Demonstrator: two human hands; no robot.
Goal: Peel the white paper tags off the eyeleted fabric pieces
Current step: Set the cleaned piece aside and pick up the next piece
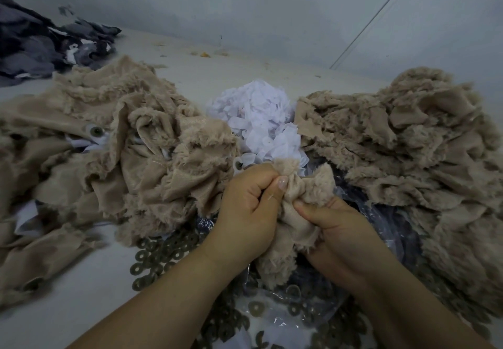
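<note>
I have one tan plush fabric piece pinched between both hands, just in front of the heap of peeled white paper tags. My left hand is clenched on the fabric's left fold, thumb pressed down; my right hand grips the lower right edge with curled fingers. I cannot see a tag on this piece; it may be hidden in the folds. I judge I am spreading it to find the tag. Next I need to open the fold, catch the paper edge, and pull. Left of the tag heap lies the unprocessed pile, some eyelets showing; right of it, a second fabric pile.
</note>
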